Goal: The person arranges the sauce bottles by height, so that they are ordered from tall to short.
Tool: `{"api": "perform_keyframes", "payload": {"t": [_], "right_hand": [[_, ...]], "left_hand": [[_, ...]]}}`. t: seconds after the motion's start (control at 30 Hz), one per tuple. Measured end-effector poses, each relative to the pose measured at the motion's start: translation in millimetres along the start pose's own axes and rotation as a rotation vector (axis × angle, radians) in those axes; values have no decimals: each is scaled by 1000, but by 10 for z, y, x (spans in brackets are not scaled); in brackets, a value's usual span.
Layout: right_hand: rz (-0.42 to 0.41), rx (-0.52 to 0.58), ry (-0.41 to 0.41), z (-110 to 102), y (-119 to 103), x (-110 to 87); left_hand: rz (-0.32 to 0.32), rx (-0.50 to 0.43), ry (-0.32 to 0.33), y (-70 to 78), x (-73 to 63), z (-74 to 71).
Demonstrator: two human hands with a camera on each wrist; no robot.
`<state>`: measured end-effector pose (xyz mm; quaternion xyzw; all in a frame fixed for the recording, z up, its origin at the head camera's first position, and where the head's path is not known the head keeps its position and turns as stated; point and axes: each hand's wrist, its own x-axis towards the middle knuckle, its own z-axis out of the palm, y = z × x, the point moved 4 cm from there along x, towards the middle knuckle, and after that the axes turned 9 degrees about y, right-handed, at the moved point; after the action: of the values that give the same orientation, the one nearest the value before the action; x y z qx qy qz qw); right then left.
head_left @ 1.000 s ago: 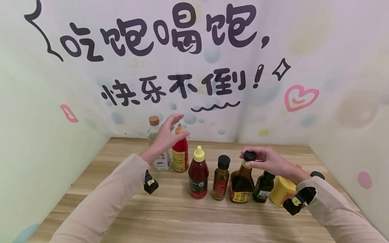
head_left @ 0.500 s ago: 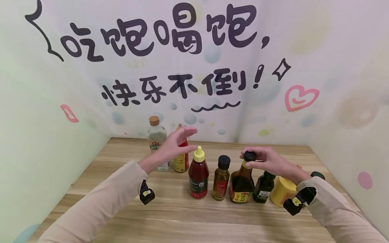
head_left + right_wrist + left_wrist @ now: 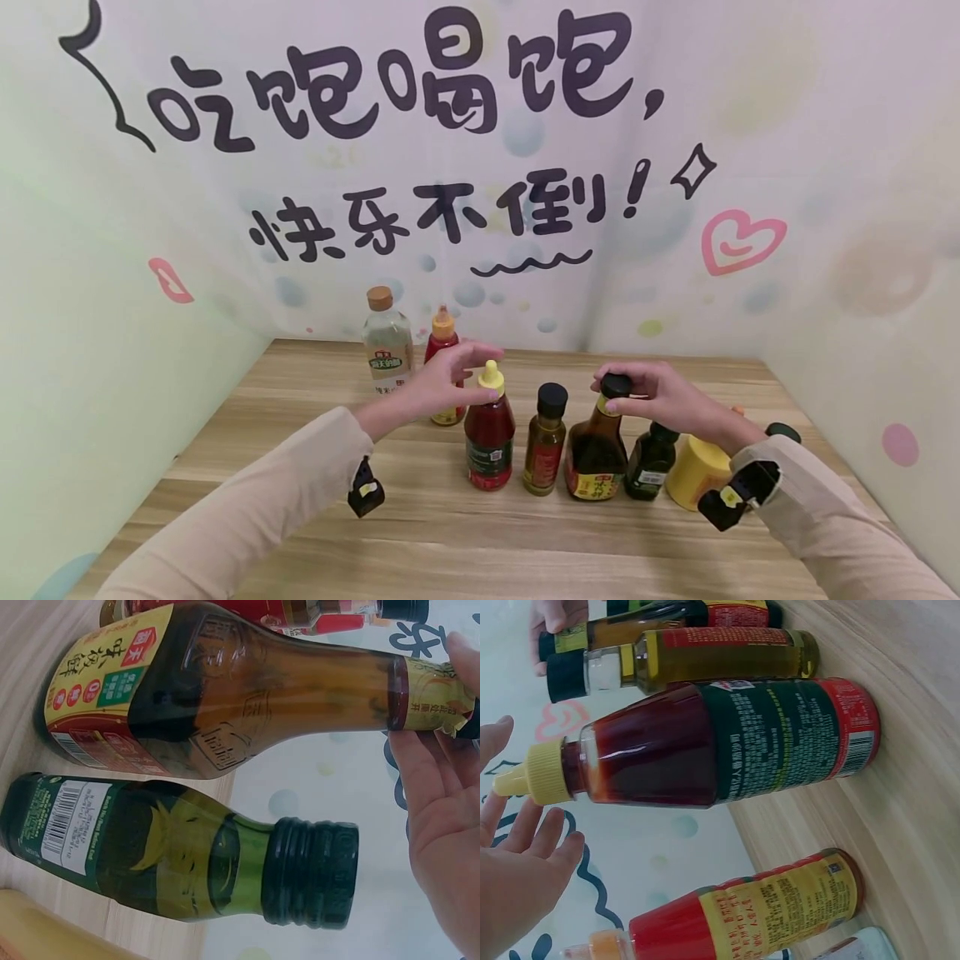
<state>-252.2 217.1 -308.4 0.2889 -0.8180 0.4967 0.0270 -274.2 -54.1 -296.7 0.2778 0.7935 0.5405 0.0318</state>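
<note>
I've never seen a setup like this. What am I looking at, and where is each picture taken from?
There is no robot here, only a person's bare hands. The wide picture comes from a camera worn on the head; the sideways close-ups come from cameras on the left and right wrists. On the wooden table stand condiment bottles, among them a clear bottle and a green bottle, and a yellow container. The right hand holds the brown bottle by its neck. The left hand curves around the yellow cap of a dark red bottle; its thumb looks apart from the cap, so it seems not to grip it.
</note>
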Motion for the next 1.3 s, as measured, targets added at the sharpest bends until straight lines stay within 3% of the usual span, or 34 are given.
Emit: {"api": "perform_keyframes", "payload": {"t": [0.27,0.53,0.83,1.1,1.17,1.3], "right_hand": [[-9,11,-9,0,2,-2],[0,6,-5,4,9,-7],[6,15,-9,-2,-3,0],[27,-1,-10,-7,31,7],[32,5,-10,-6,35,10],[36,13,-11,-7,31,11]], "left_hand": [[-46,-34,-12,-137,-5,91],[-75,-30,27,-282,-1,128],[-130,-148,82,-410,-14,167],[-48,-98,90,-203,-88,153],[-33,-93,89,-194,-95,148],[-23,-107,90,-317,-60,151]]}}
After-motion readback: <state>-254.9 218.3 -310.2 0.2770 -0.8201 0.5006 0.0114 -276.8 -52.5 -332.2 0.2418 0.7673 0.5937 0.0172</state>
